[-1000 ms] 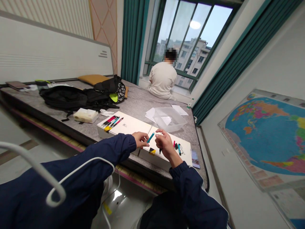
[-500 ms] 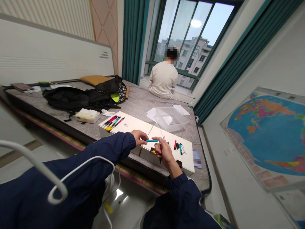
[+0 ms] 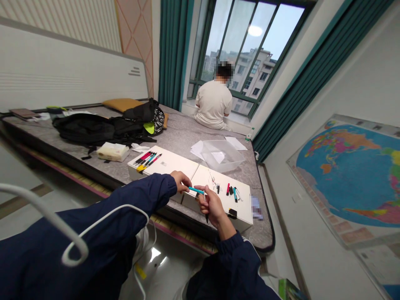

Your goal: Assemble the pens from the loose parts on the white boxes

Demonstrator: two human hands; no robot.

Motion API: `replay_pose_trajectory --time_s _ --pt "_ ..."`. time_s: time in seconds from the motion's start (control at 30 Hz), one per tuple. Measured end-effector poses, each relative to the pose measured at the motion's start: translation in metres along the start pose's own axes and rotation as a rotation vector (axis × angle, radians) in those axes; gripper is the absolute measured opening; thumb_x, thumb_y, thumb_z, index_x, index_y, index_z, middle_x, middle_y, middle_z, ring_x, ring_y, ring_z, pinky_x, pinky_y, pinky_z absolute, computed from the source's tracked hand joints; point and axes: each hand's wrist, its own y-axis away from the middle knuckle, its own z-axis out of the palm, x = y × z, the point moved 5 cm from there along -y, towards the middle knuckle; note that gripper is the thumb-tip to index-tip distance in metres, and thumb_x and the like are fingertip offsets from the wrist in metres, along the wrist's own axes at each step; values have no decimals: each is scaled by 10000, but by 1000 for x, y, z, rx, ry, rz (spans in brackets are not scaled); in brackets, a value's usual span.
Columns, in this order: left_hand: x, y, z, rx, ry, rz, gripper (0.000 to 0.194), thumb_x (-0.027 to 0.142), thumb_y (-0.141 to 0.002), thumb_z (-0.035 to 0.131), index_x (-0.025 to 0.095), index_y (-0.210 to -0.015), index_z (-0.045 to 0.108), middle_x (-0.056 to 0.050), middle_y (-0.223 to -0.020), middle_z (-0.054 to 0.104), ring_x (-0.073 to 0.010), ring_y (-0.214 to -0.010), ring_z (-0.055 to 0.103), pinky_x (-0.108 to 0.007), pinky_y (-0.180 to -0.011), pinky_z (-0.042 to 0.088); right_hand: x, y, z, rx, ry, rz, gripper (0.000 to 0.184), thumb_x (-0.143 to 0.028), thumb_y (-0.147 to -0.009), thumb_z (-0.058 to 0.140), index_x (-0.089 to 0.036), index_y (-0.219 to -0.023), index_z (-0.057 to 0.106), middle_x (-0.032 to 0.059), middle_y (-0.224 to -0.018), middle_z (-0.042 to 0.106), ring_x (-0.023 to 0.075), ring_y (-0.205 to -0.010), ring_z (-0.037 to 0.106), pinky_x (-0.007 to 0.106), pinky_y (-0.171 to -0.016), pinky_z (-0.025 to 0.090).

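Observation:
My left hand [image 3: 181, 182] pinches one end of a teal pen barrel [image 3: 196, 190] above the white boxes. My right hand [image 3: 214, 205] is closed around a slim white-and-black pen part [image 3: 206, 217], whose dark end pokes out below the fist. Its index finger reaches to the free end of the teal barrel; I cannot tell whether it touches. Right of my hands on the box lie red, black and teal pen pieces [image 3: 235, 194]. Thin small parts [image 3: 213, 177] lie behind my right hand. Several whole pens [image 3: 146, 159] are lined up on the left box.
The two white boxes [image 3: 175, 163] stand side by side on a grey mattress [image 3: 175, 129]. A clear plastic bin [image 3: 223, 156] and paper sheets lie behind them. At left are a tissue pack [image 3: 112, 151] and a black backpack [image 3: 103, 129]. A person [image 3: 214, 102] sits by the window.
The teal barrel has tilted, its right end now lower. My right hand has dropped slightly, and the dark end of its pen part shows more below the fist.

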Motion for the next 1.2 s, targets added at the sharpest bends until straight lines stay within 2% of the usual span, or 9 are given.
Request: replay_pose_trajectory --time_s 0.1,0.17,0.27,0.37,0.47,0.57,0.8,1.07,1.2 --pt "-2 0 0 -1 24 -3 188 246 -637 703 221 -819 742 24 -730 722 -102 -506 643 -176 -616 482 4 5 -3 -20 -63 49 469 -622 -842 417 -177 -838 567 -101 -444 235 49 -387 82 178 -368 50" --pt "-2 -1 0 1 26 -3 188 247 -640 700 222 -822 742 23 -737 723 -98 -496 639 -172 -601 481 9 6 -4 -31 -51 92 534 -657 -837 383 -176 -632 489 -91 -423 225 45 -374 83 193 -367 33" --pt "-2 -1 -1 0 3 1 189 251 -634 703 220 -815 745 21 -727 721 -93 -475 626 -167 -572 473 15 7 -5 -31 -21 126 578 -682 -831 358 -191 -528 382 -87 -408 215 38 -362 82 203 -370 24" --pt "-2 0 -2 9 -31 14 180 240 -626 706 225 -800 750 26 -688 713 -91 -464 617 -164 -566 467 21 5 -4 -32 -14 139 560 -686 -824 370 -178 -610 467 -96 -411 232 39 -360 84 194 -368 32" --pt "-1 1 -3 21 -67 29 187 206 -602 713 237 -782 754 38 -660 704 -86 -458 608 -163 -587 466 30 3 -2 -40 0 161 547 -680 -816 398 -164 -856 573 -111 -416 255 44 -358 99 176 -360 54" --pt "-2 2 -3 11 -82 -1 205 206 -587 717 240 -786 753 43 -673 707 -87 -459 609 -169 -609 472 39 4 -2 -29 -2 159 577 -675 -807 420 -159 -1009 577 -121 -419 250 43 -363 104 162 -355 67" --pt "-9 3 4 -61 -58 -57 211 222 -605 700 226 -811 747 28 -705 713 -104 -486 631 -175 -584 475 40 19 -5 39 -80 124 577 -650 -798 473 -138 -1034 595 -122 -426 241 34 -375 93 160 -361 65" --pt "-9 4 9 -82 -162 -66 194 224 -604 710 238 -793 753 38 -678 707 -96 -472 623 -169 -593 465 48 23 4 -11 -89 168 642 -668 -804 448 -102 -1067 599 -121 -411 254 35 -353 113 173 -356 67" --pt "-14 2 8 -103 -191 -72 206 223 -608 702 241 -807 753 36 -705 710 -94 -470 619 -169 -587 462 49 18 9 -23 -106 172 595 -637 -831 433 -103 -1024 611 -121 -408 245 34 -349 111 172 -355 60"
